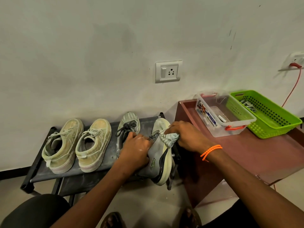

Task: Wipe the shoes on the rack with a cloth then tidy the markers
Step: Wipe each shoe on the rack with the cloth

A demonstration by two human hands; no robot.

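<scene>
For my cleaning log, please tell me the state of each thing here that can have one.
Grey shoe: tilted on its side, being wiped.
Cloth: bunched, pressed on the grey shoe.
Left hand: holds the grey shoe.
Right hand: grips the cloth.
Beige shoes: upright on the rack, dusty.
Clear box: open.

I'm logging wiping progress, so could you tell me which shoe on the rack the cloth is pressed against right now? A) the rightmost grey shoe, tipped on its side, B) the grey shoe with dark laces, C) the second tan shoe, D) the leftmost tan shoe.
A: the right hand grips the cloth against the rightmost grey shoe, which the left hand steadies.
</scene>
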